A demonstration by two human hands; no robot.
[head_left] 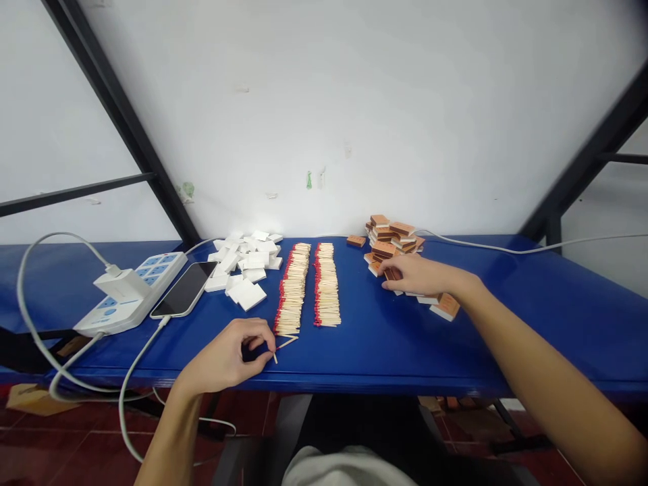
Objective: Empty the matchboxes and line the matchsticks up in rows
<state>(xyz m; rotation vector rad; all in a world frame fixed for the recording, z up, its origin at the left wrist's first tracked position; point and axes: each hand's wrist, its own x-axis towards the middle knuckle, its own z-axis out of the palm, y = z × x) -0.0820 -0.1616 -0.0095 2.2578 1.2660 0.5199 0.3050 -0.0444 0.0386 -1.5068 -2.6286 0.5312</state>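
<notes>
My left hand (237, 354) is closed in a pinch on a matchstick (276, 358) near the table's front edge. Beside its fingertips a loose matchstick (287, 342) lies at a slant. Two long rows of red-headed matches, a left row (292, 297) and a right row (328, 287), run away from the front. On the right, my right hand (415, 273) reaches over a heap of small brown-topped boxes (392, 236), its fingers curled round one box at the heap's near side. White flat pieces (248, 260) lie piled behind my left hand.
A black-screened phone (186, 290) and a white power strip (134, 297) with a plugged-in charger (121, 285) and looping cables are on the left of the blue table (364, 358). A white wall stands behind, with dark metal posts at both sides.
</notes>
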